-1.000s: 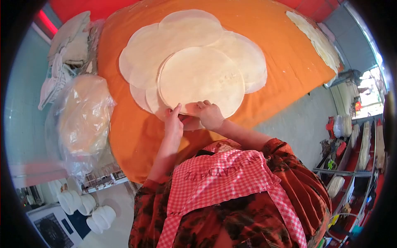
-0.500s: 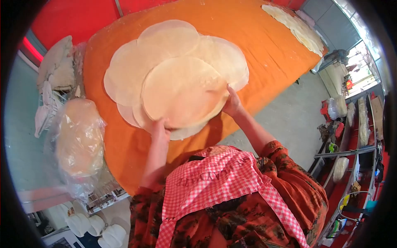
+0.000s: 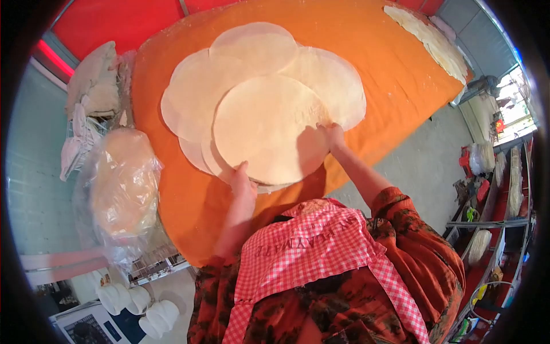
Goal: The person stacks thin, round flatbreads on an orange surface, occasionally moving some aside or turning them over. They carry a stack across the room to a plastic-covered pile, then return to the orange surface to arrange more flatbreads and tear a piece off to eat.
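Observation:
A thin, pale round dough sheet (image 3: 266,129) lies uppermost on several overlapping sheets of the same kind, spread in a petal-like ring on an orange cloth. My left hand (image 3: 244,184) grips its near left edge, thumb on top and the other fingers hidden underneath. At the right edge, my right hand (image 3: 332,136) is closed on the same sheet, its fingers bent at the rim. Behind it, one overlapping sheet (image 3: 255,46) reaches toward the back, another sheet (image 3: 344,86) to the right.
The orange cloth (image 3: 389,74) covers a large table. More pale sheets (image 3: 429,43) lie at its far right corner. On the left, a clear plastic bag (image 3: 125,189) holds a round stack beside folded cloths (image 3: 96,86). Metal shelving (image 3: 487,223) with packets stands at right.
The uppermost sheet has settled flat on the others, its near edge no longer blurred. My right hand has turned over with its fingers bent inward; my left hand keeps the near edge.

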